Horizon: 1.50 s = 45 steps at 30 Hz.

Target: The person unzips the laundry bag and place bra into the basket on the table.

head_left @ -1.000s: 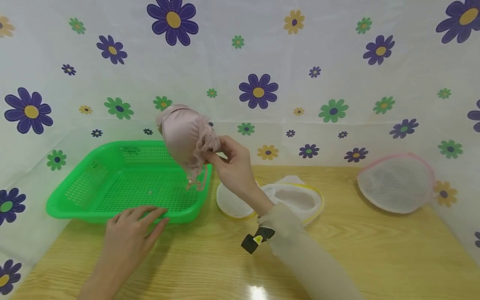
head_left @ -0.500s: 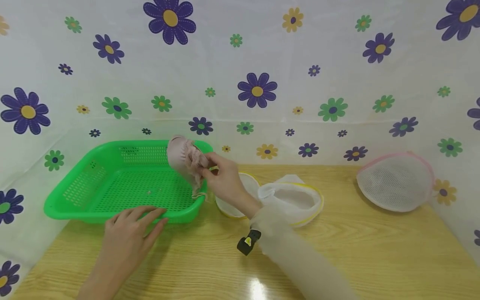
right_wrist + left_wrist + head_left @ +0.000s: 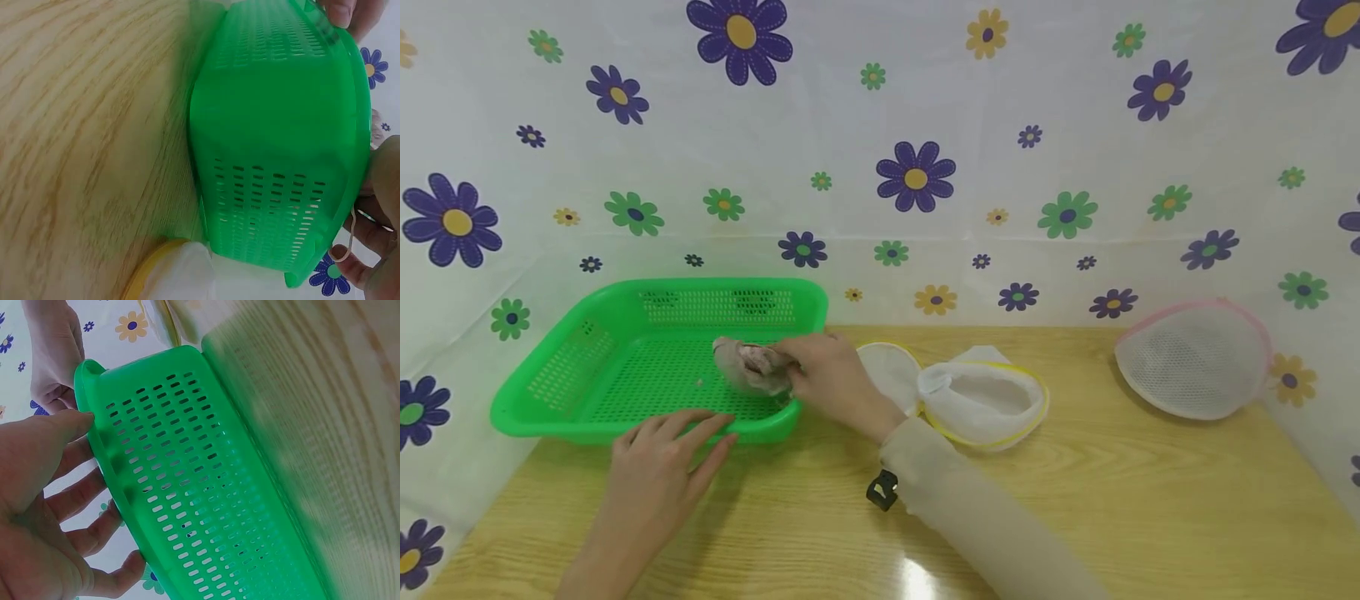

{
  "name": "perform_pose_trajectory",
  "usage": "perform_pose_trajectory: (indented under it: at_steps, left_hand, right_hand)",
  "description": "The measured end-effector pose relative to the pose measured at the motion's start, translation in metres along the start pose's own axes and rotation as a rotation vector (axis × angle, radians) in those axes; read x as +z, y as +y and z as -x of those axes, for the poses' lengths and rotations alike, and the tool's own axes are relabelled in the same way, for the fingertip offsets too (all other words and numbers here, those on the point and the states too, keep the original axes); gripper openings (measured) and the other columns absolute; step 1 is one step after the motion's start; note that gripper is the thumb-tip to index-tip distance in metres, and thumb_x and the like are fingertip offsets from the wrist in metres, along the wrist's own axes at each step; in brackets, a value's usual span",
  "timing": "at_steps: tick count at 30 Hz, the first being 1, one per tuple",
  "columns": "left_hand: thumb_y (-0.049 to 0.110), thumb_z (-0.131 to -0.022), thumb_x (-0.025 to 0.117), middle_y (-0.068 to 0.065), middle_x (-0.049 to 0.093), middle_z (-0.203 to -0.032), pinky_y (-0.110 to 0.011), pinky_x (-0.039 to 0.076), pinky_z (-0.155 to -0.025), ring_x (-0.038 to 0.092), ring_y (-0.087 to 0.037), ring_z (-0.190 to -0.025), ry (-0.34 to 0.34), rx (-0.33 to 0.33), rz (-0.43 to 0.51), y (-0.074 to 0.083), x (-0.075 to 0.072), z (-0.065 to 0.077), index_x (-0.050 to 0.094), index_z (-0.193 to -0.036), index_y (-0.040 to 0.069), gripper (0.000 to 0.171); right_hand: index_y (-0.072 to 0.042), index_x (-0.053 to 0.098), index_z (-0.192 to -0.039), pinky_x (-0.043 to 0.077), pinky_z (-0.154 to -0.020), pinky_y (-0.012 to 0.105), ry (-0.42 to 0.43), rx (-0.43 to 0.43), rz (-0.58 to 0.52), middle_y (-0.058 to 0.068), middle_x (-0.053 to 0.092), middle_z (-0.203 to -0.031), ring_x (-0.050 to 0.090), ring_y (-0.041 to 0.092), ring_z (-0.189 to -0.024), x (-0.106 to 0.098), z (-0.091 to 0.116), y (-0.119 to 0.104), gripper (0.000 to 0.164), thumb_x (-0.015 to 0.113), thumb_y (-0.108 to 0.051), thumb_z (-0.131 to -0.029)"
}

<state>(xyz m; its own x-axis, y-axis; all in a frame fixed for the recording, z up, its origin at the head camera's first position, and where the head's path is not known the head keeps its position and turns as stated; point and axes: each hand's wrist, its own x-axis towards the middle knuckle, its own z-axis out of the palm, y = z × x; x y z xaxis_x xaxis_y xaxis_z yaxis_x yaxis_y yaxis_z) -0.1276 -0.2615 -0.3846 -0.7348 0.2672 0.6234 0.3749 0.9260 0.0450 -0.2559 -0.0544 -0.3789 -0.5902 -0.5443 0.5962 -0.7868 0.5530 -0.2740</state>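
Observation:
A pale pink bra with lace trim is low inside the right end of a green plastic basket. My right hand grips its gathered end, reaching over the basket's right rim. In the right wrist view, a thin pink strap loops out by the fingers of the right hand. My left hand rests on the basket's near rim. The left wrist view has the fingertips of the left hand touching along that rim.
Right of the basket lies a white laundry bag with a yellow zip, its mouth unzipped. A white mesh bag with pink edging leans against the flowered backdrop at the far right. The wooden table carries everything.
My right hand has lowered the bra from above the basket down into its right end. The left hand has stayed on the near rim.

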Motion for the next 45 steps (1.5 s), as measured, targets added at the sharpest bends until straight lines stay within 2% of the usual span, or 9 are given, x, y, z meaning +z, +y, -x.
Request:
perform_pose_trajectory:
  at_steps: [3,6,10,18,25,29,33,40,45]
  left_hand:
    - [0.062,-0.105,0.037,-0.008,0.077,-0.105,-0.067,0.052,-0.072,0.071,-0.042,-0.093,0.004,0.004,-0.001,0.001,0.000,0.000,0.078,-0.109,0.015,0.063]
    - [0.059,-0.105,0.042,-0.009,0.077,-0.106,-0.068,0.052,-0.072,0.071,-0.043,-0.093,-0.001,0.003,-0.004,0.001,0.000,0.000,0.078,-0.110,0.014,0.057]
    - [0.048,-0.102,0.057,-0.010,0.076,-0.108,-0.069,0.051,-0.073,0.070,-0.044,-0.095,-0.010,0.000,-0.004,0.002,0.000,0.000,0.077,-0.111,0.014,0.041]
    - [0.058,-0.104,0.044,-0.009,0.077,-0.107,-0.070,0.052,-0.074,0.071,-0.044,-0.093,0.002,0.003,0.002,0.002,0.000,-0.001,0.077,-0.111,0.015,0.055]
    - [0.041,-0.097,0.067,-0.009,0.077,-0.108,-0.069,0.051,-0.074,0.071,-0.044,-0.093,-0.001,-0.009,-0.004,0.001,-0.002,-0.002,0.077,-0.113,0.017,0.031]
    - [0.029,-0.087,0.077,-0.009,0.077,-0.108,-0.067,0.051,-0.073,0.070,-0.044,-0.093,-0.005,-0.012,-0.006,0.002,-0.002,-0.002,0.077,-0.114,0.016,0.030]
    - [0.027,-0.085,0.079,-0.009,0.077,-0.108,-0.068,0.051,-0.074,0.070,-0.044,-0.094,-0.014,-0.014,-0.008,0.000,-0.001,0.000,0.077,-0.114,0.017,0.031]
    - [0.032,-0.090,0.075,-0.008,0.076,-0.110,-0.068,0.051,-0.075,0.070,-0.044,-0.095,-0.016,-0.008,-0.011,-0.001,0.000,0.001,0.076,-0.116,0.018,0.029]
    - [0.035,-0.093,0.072,-0.008,0.076,-0.109,-0.068,0.051,-0.074,0.070,-0.043,-0.094,0.000,-0.007,-0.002,0.000,0.000,0.001,0.077,-0.115,0.018,0.029]
  right_hand:
    - [-0.020,0.077,-0.101,0.053,-0.085,0.035,-0.031,0.005,0.100,-0.009,0.079,-0.095,0.073,0.011,-0.091,0.001,0.000,-0.003,0.015,0.072,-0.011,-0.091]
    - [-0.019,0.077,-0.101,0.053,-0.087,0.035,-0.047,0.024,0.118,-0.008,0.079,-0.094,0.073,0.012,-0.090,0.001,0.000,-0.004,0.011,0.073,-0.014,-0.091]
    - [-0.015,0.076,-0.109,0.055,-0.090,0.032,-0.065,0.045,0.067,-0.004,0.079,-0.104,0.074,0.013,-0.097,-0.001,-0.001,-0.003,0.016,0.075,-0.018,-0.093]
    - [-0.010,0.073,-0.115,0.054,-0.100,0.028,-0.078,0.091,-0.063,0.001,0.075,-0.120,0.069,0.017,-0.115,-0.012,0.004,-0.001,0.018,0.066,-0.014,-0.099]
    - [-0.007,0.073,-0.113,0.055,-0.098,0.029,-0.048,0.079,-0.122,0.004,0.076,-0.116,0.070,0.018,-0.112,-0.034,0.012,0.002,0.018,0.062,-0.011,-0.100]
    - [-0.007,0.074,-0.109,0.056,-0.097,0.032,-0.031,0.082,-0.130,0.005,0.077,-0.111,0.071,0.020,-0.108,-0.048,0.021,0.012,0.016,0.063,-0.009,-0.099]
    - [-0.007,0.074,-0.109,0.055,-0.098,0.036,-0.117,0.137,-0.115,0.005,0.077,-0.110,0.070,0.022,-0.109,-0.066,0.034,0.025,0.016,0.063,-0.011,-0.099]
    - [-0.005,0.073,-0.113,0.055,-0.098,0.042,-0.356,0.283,-0.029,0.008,0.075,-0.114,0.070,0.026,-0.113,-0.105,0.064,0.041,0.020,0.065,-0.016,-0.099]
    - [-0.006,0.074,-0.111,0.057,-0.093,0.041,-0.447,0.297,0.053,0.007,0.077,-0.110,0.071,0.025,-0.106,-0.126,0.086,0.046,0.019,0.071,-0.018,-0.097]
